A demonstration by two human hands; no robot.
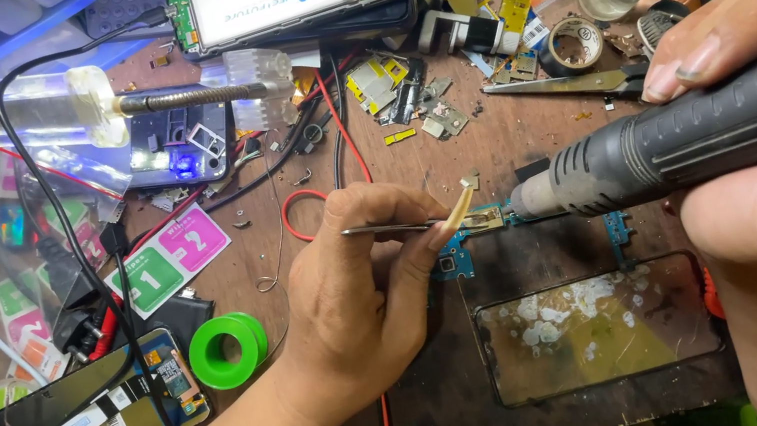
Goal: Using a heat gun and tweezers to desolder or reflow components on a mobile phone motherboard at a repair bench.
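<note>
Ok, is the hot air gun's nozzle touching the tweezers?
Cannot tell. In the head view, the hot air gun nozzle ends right beside the tweezers tips over the blue circuit board, with no plain gap or contact.

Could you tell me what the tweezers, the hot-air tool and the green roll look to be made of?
Tweezers in the left hand: thin bright metal, judging by the silvery sheen. Hot-air tool in the right hand: dark matte ribbed body, probably plastic, with a duller metal-looking nozzle. Green roll: glossy and smooth, likely plastic tape.
</note>
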